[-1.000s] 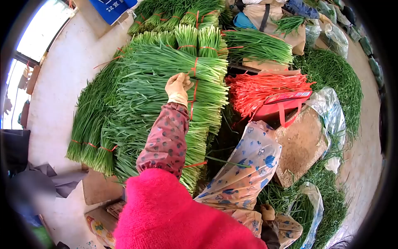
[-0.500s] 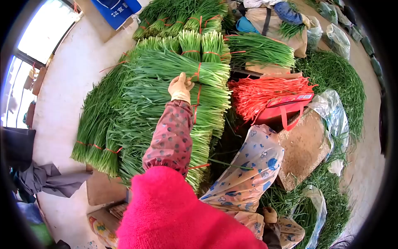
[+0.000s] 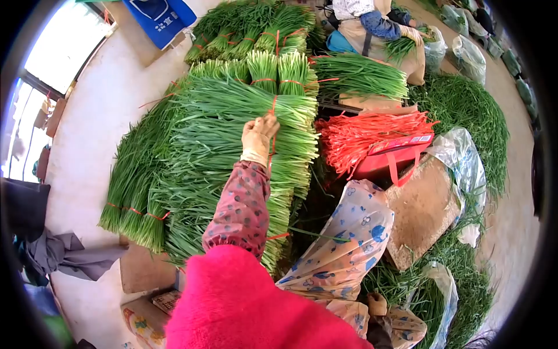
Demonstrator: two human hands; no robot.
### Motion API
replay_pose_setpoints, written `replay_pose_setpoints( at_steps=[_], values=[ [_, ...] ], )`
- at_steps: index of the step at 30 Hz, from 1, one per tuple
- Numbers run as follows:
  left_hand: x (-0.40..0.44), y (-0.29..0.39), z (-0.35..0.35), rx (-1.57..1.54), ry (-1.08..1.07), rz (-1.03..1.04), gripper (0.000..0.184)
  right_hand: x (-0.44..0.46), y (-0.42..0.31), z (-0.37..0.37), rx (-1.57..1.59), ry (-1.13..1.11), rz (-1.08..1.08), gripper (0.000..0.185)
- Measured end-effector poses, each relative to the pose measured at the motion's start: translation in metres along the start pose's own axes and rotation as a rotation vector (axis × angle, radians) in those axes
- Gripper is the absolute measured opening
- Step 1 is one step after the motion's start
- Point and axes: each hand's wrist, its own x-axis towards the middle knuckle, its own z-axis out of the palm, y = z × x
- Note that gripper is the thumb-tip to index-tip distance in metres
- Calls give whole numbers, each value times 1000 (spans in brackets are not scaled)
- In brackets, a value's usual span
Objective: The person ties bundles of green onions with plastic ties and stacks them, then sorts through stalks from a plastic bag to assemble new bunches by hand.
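My left hand [image 3: 260, 138], in a pale glove, reaches over the pile of garlic chives. Its curled fingers rest on a tied chive bundle [image 3: 293, 132], right by the red tie [image 3: 274, 145]. Another tied bundle [image 3: 295, 108] lies just above the hand, its pale cut ends pointing right. Low in the view, my right hand [image 3: 378, 303] is beside the patterned apron [image 3: 340, 238]. Its fingers look curled; whatever they may hold is hidden.
Red ties [image 3: 372, 131] lie heaped by a red bag [image 3: 392, 160], near a brown board [image 3: 421, 203]. Loose chives [image 3: 465, 110] cover the floor at right. Another person's gloved hand [image 3: 411, 35] holds chives at the top. Tied bundles [image 3: 133, 218] stand at left.
My left hand has moved a little down and right, from the upper bundle's tie to the bundle below. The view has shifted slightly. At the top, more of the other person's hands shows.
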Motion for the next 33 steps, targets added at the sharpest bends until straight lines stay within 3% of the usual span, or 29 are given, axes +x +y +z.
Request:
replay_pose_setpoints(
  at_steps=[4,6,8,10,12,13,15,16,17,18,20,22,24,25,28,29,30,33],
  values=[
    [-25,9,30,180,-40,-21,8,-2,1,-2,-37,-37,36,25],
    [-32,9,36,582,-554,-65,6,-1,4,-4,-14,-30,-15,25],
    [-43,-19,29,665,-1031,-551,18,-7,-13,-5,-45,-20,20,25],
    [-105,3,92,1510,-1757,-357,39,-12,-21,-7,-75,-3,61,25],
    [-119,-9,81,1668,-1793,-246,45,-16,-26,-7,-11,-10,64,22],
    [-112,-3,82,1634,-1647,-80,41,-21,-30,-8,-72,17,38,22],
    [-74,-4,75,1906,-1308,209,38,-28,-38,-9,-80,29,57,23],
    [-67,20,91,1899,-1149,538,39,-32,-38,-10,-94,33,64,24],
    [-42,33,92,1856,-1065,616,43,-34,-35,-9,-90,38,70,24],
    [-36,46,101,2153,-941,678,56,-34,-32,-9,-96,45,63,25],
    [1,54,100,2575,-822,510,97,-30,-28,-8,-107,58,45,29],
    [40,57,86,2690,-864,510,117,-30,-27,-9,-59,37,87,29],
    [60,65,87,2676,-878,234,126,-33,-32,-8,-7,17,130,28],
    [67,65,90,2697,-883,213,131,-36,-38,-9,-51,34,116,28],
    [73,70,102,2694,-958,127,129,-38,-41,-8,-68,8,141,27],
    [70,74,114,2713,-937,4,122,-41,-48,-10,-38,-17,146,29],
    [71,72,111,2733,-959,99,108,-42,-49,-10,-7,-43,148,32],
    [66,72,108,2760,-899,227,91,-34,-31,-3,63,-39,172,30]
  ],
)
